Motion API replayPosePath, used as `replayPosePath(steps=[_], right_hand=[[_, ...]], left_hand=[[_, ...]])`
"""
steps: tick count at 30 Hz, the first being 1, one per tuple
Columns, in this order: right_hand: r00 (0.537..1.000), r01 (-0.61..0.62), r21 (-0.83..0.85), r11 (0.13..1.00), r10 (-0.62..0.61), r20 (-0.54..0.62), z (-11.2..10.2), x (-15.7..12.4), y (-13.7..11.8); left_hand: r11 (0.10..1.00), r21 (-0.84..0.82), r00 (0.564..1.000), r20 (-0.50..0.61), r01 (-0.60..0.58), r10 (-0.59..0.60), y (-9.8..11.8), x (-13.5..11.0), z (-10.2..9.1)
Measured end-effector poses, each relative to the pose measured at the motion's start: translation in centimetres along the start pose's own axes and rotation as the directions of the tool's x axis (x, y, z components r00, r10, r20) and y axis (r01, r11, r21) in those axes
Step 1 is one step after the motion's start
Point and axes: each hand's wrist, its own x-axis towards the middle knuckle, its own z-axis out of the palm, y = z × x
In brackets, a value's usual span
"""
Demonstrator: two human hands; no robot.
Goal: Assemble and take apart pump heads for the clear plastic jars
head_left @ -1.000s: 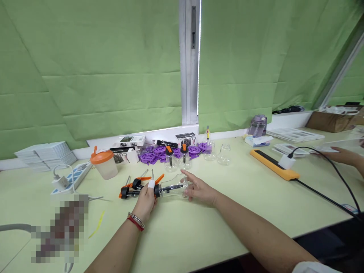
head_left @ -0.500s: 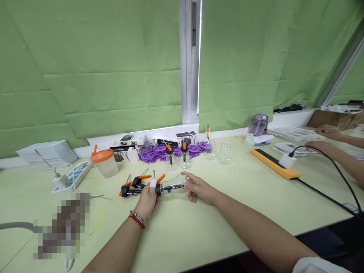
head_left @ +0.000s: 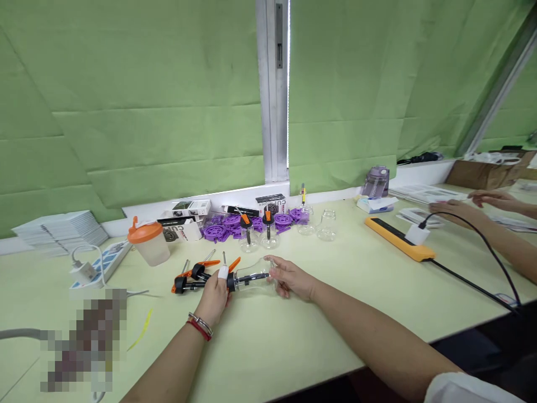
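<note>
A clear glass bottle (head_left: 255,284) lies on its side between my hands, low over the table. My right hand (head_left: 291,278) is closed around its wide base end. At the neck, my left hand (head_left: 216,294) grips the black cap (head_left: 230,282) of a pump top, whose dark tube runs inside the glass. An orange lever (head_left: 235,264) and a metal nozzle stick up by my left thumb, which wears a white cover. Just left of that hand lie two loose pump tops (head_left: 181,284) with black caps and orange levers.
Behind stand two bottles with pump tops (head_left: 269,230), glass bottles (head_left: 327,225), purple plastic parts (head_left: 215,232) and boxes (head_left: 180,228). An orange-lidded cup (head_left: 149,242) and power strip (head_left: 103,266) are left. At right are an orange power strip (head_left: 398,239) and another person's hands (head_left: 459,214).
The view has shifted slightly, so the scene sits a little further left. My hands keep the same hold on the bottle and cap. The other person's hands have moved over the papers.
</note>
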Motion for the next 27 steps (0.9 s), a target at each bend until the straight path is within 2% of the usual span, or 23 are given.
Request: replayPosePath(steps=[4,10,14,18,20,22,23,25,27], right_hand=[[1.000,0.003,0.006,1.000,-0.003,0.006,-0.1,0.0,0.2],[1.000,0.008,0.006,1.000,-0.008,0.011,-0.2,0.1,0.2],[1.000,0.013,-0.008,1.000,-0.013,0.027,-0.2,0.1,0.3],[0.999,0.033,-0.106,0.994,-0.033,0.000,-0.3,0.3,0.4],[0.993,0.091,-0.208,0.974,-0.104,-0.049,-0.4,0.3,0.5],[0.970,0.178,-0.377,0.909,-0.226,-0.086,-0.3,0.2,0.5],[0.953,0.219,-0.482,0.848,-0.293,-0.082,-0.3,0.1,0.5],[0.918,0.275,-0.680,0.680,-0.396,-0.024,0.0,0.0,0.4],[0.892,0.294,-0.816,0.498,-0.449,0.047,0.5,0.1,0.4]], left_hand=[[0.997,-0.011,0.997,-0.019,0.080,-0.080,-0.5,0.3,0.0],[0.999,0.012,0.999,0.009,0.033,-0.033,-1.2,0.8,-0.1],[0.999,0.018,0.999,0.011,0.035,-0.035,-0.9,0.5,0.0],[0.995,0.094,0.999,0.037,-0.014,0.010,-0.1,0.2,-0.2],[0.991,0.124,0.999,0.036,-0.041,0.037,0.2,0.1,-0.4],[0.987,0.150,0.998,0.036,-0.058,0.053,0.4,0.2,-0.7],[0.985,0.159,0.998,0.037,-0.063,0.058,0.4,0.2,-0.8],[0.983,0.168,0.997,0.042,-0.072,0.066,0.4,0.3,-0.9],[0.981,0.173,0.995,0.048,-0.090,0.083,0.3,0.4,-0.8]])
